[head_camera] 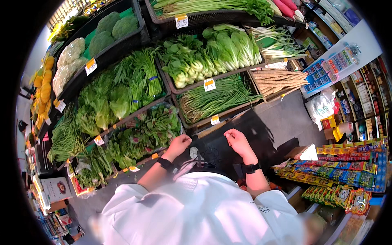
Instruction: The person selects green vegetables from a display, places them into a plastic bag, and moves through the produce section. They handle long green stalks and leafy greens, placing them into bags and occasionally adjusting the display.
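Observation:
My left hand [180, 145] is held beside the right edge of the crate of red-and-green amaranth leaves [153, 128], its fingers loosely curled. In front of my body, my right hand [234, 139] hangs over the dark floor, fingers half bent, with nothing seen in it. Just beyond both hands lies a crate of thin green chives or scallions [214, 96]. Behind that are bunches of bok choy [183, 61] and leafy green cabbage [235, 49]. Long pale brown roots [277, 80] fill the crate to the right. Lettuce [121, 101] stands in the crate at the left.
Broccoli [107, 29] and cauliflower [69, 58] sit in a raised black crate at the upper left. Hanging snack packets [343, 171] jut in at my right. A white plastic bag [321, 105] stands by the shelves. Price cards hang on the crate edges.

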A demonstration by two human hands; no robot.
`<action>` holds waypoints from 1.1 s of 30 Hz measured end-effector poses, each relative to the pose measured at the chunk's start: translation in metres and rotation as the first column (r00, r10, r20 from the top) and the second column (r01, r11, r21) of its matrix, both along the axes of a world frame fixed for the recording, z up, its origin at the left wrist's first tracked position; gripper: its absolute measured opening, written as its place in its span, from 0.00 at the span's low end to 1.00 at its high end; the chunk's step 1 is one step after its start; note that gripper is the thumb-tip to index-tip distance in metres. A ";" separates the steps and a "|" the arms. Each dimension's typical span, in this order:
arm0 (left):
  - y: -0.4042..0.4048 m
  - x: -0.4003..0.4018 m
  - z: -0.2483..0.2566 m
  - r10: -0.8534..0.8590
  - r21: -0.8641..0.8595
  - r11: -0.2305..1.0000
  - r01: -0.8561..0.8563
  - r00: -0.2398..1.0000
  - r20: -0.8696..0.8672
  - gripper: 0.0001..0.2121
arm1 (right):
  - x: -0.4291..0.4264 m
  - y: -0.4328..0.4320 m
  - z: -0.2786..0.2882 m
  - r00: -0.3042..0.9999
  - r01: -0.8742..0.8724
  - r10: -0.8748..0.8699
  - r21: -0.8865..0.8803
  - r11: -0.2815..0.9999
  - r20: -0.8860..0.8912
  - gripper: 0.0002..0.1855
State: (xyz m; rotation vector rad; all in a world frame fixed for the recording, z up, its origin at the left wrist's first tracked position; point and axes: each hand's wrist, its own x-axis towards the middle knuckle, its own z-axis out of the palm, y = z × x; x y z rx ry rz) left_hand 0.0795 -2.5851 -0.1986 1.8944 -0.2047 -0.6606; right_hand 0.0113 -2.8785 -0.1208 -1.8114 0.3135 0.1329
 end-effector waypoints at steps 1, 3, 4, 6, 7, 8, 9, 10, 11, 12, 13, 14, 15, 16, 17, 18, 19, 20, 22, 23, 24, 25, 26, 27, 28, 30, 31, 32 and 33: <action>-0.005 0.005 -0.003 0.001 -0.008 1.000 -0.001 1.000 0.002 0.10 | 0.004 -0.008 -0.009 0.998 -0.027 0.035 -0.146 0.989 0.053 0.08; -0.017 0.029 -0.007 0.022 -0.026 0.999 -0.022 1.000 -0.002 0.10 | 0.023 -0.018 0.004 0.994 -0.093 0.105 -0.271 0.958 0.028 0.07; -0.024 0.040 -0.001 0.032 -0.052 0.998 -0.034 0.999 -0.043 0.10 | 0.035 -0.026 0.010 0.992 -0.119 0.125 -0.233 0.965 0.010 0.08; -0.030 0.055 -0.004 0.079 -0.128 0.988 -0.082 0.996 -0.026 0.10 | 0.059 -0.044 0.014 0.984 -0.166 0.177 -0.311 0.936 0.008 0.09; -0.032 0.059 -0.013 0.111 -0.179 0.978 -0.104 0.993 0.028 0.10 | 0.072 -0.054 0.015 0.979 -0.178 0.204 -0.424 0.888 0.018 0.10; -0.035 0.061 -0.007 0.143 -0.196 0.971 -0.136 0.990 0.021 0.10 | 0.082 -0.064 0.010 0.977 -0.169 0.212 -0.485 0.858 0.034 0.10; -0.035 0.064 0.003 0.180 -0.201 0.964 -0.173 0.983 0.018 0.10 | 0.095 -0.074 -0.002 0.972 -0.165 0.228 -0.534 0.829 0.055 0.11; -0.032 0.067 0.001 0.228 -0.189 0.953 -0.239 0.971 -0.075 0.09 | 0.111 -0.084 -0.015 0.970 -0.226 0.241 -0.456 0.861 -0.026 0.11; -0.028 0.067 -0.001 0.276 -0.177 0.936 -0.304 0.947 -0.162 0.09 | 0.124 -0.091 -0.027 0.961 -0.278 0.258 -0.376 0.884 -0.102 0.11; -0.025 0.065 0.004 0.311 -0.152 0.929 -0.337 0.934 -0.173 0.09 | 0.133 -0.097 -0.037 0.946 -0.322 0.299 -0.424 0.847 -0.122 0.11; -0.024 0.063 0.005 0.359 -0.131 0.914 -0.384 0.916 -0.178 0.09 | 0.145 -0.102 -0.046 0.925 -0.375 0.354 -0.473 0.797 -0.136 0.11; -0.014 0.059 -0.025 0.380 -0.172 0.893 -0.417 0.901 -0.212 0.09 | 0.158 -0.105 -0.057 0.899 -0.434 0.397 -0.496 0.752 -0.185 0.12; -0.011 0.050 -0.029 0.440 -0.120 0.876 -0.467 0.876 -0.195 0.09 | 0.166 -0.111 -0.076 0.870 -0.460 0.470 -0.592 0.661 -0.152 0.13; -0.011 0.045 -0.029 0.496 -0.068 0.856 -0.512 0.852 -0.169 0.09 | 0.174 -0.115 -0.098 0.834 -0.461 0.540 -0.682 0.568 -0.114 0.13; -0.015 0.038 -0.027 0.549 -0.016 0.831 -0.556 0.824 -0.141 0.10 | 0.184 -0.123 -0.118 0.787 -0.444 0.612 -0.762 0.471 -0.080 0.14; -0.023 0.029 -0.011 0.618 0.013 0.777 -0.630 0.758 -0.208 0.10 | 0.192 -0.122 -0.126 0.720 -0.478 0.679 -0.811 0.337 -0.143 0.16; -0.027 0.018 -0.014 0.645 0.033 0.757 -0.652 0.739 -0.193 0.10 | 0.199 -0.122 -0.135 0.670 -0.510 0.723 -0.812 0.282 -0.169 0.17; -0.030 0.006 -0.017 0.671 0.053 0.737 -0.674 0.719 -0.180 0.10 | 0.209 -0.121 -0.144 0.616 -0.537 0.763 -0.813 0.225 -0.196 0.18; -0.039 -0.016 -0.022 0.734 0.088 0.679 -0.729 0.673 -0.088 0.10 | 0.228 -0.117 -0.169 0.547 -0.538 0.815 -0.826 0.167 -0.191 0.19; -0.051 -0.036 -0.023 0.801 0.063 0.596 -0.801 0.587 -0.116 0.10 | 0.239 -0.115 -0.183 0.504 -0.546 0.848 -0.821 0.166 -0.163 0.19; -0.061 -0.045 -0.013 0.827 0.101 0.557 -0.824 0.541 -0.153 0.10 | 0.246 -0.112 -0.196 0.472 -0.553 0.871 -0.815 0.173 -0.135 0.19; -0.075 -0.059 -0.004 0.854 0.143 0.510 -0.848 0.480 -0.198 0.09 | 0.247 -0.109 -0.202 0.430 -0.570 0.895 -0.805 0.168 -0.117 0.19; -0.086 -0.073 -0.002 0.871 0.166 0.478 -0.862 0.442 -0.214 0.08 | 0.254 -0.104 -0.208 0.348 -0.599 0.928 -0.793 0.113 -0.130 0.17; -0.094 -0.092 -0.006 0.884 0.172 0.441 -0.881 0.393 -0.252 0.08 | 0.254 -0.099 -0.217 0.309 -0.590 0.943 -0.803 0.089 -0.123 0.16; -0.103 -0.110 -0.013 0.894 0.169 0.400 -0.901 0.344 -0.287 0.08 | 0.253 -0.095 -0.222 0.300 -0.565 0.950 -0.819 0.104 -0.087 0.15; -0.122 -0.135 -0.010 0.914 0.243 0.333 -0.911 0.249 -0.322 0.07 | 0.252 -0.089 -0.234 0.296 -0.503 0.952 -0.860 0.088 -0.075 0.13; -0.131 -0.139 -0.006 0.916 0.227 0.303 -0.926 0.217 -0.339 0.07 | 0.252 -0.086 -0.240 0.302 -0.464 0.948 -0.884 0.056 -0.099 0.12; -0.138 -0.143 -0.003 0.915 0.211 0.275 -0.938 0.189 -0.355 0.07 | 0.251 -0.083 -0.245 0.314 -0.425 0.942 -0.905 0.026 -0.121 0.11; -0.144 -0.146 -0.002 0.914 0.190 0.244 -0.951 0.160 -0.372 0.07 | 0.251 -0.083 -0.246 0.317 -0.438 0.943 -0.897 0.051 -0.101 0.10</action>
